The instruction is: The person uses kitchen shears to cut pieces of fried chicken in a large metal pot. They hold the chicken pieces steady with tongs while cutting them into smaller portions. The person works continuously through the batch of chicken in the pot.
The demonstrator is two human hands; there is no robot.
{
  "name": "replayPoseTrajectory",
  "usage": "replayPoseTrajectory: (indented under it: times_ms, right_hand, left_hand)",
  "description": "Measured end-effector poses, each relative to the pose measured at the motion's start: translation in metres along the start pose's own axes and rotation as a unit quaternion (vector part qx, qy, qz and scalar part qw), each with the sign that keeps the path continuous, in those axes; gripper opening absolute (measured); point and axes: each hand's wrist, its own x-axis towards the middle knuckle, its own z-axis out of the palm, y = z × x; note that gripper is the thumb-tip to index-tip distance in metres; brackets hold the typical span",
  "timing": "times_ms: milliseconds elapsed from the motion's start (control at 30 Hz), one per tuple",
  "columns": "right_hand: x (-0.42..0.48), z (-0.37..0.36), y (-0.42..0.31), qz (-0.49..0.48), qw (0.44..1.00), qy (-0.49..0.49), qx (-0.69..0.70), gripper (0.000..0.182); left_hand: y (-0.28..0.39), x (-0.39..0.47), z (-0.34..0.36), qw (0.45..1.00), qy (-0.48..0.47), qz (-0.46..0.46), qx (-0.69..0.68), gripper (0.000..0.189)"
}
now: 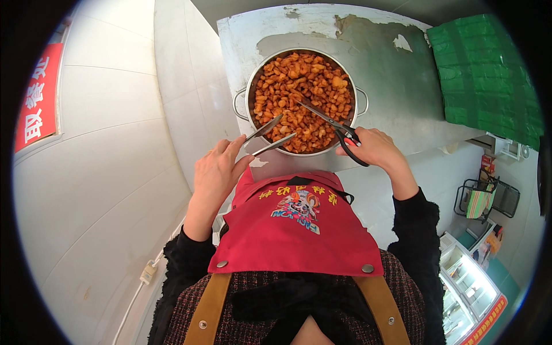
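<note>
A round metal pot [360, 102] with two side handles stands on the worktop, filled with small fried orange-brown food pieces [297, 71]. My left hand [220, 170] grips metal tongs [272, 145], whose two arms are spread apart over the near left part of the food. In my right hand [374, 145] is a pair of scissors [323, 115] with black handles and red inner grips. The blades point up and left, with their tips over the middle of the food. Nothing is visibly held between the tong arms.
The metal worktop [396, 90] has a peeling white covering. Something wrapped in green plastic [483, 73] sits at its right end. A tiled wall [108, 172] runs along the left. Behind me on the right are a folding chair [487, 198] and a lit glass-door display fridge [468, 280].
</note>
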Motion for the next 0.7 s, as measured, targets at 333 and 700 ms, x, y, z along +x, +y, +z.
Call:
replayPoseTrajectory:
  times_ms: [333,700]
  right_hand:
    - [-0.023,0.009,0.057,-0.038,0.930,-0.149,0.334,0.034]
    - [-0.040,0.031,0.063,-0.063,0.861,-0.226,0.450,0.025]
  left_hand:
    - [-0.023,0.015,0.009,0.979,0.005,-0.059,-0.196,0.036]
    - [-0.020,0.022,0.010,0.875,-0.140,-0.170,-0.430,0.033]
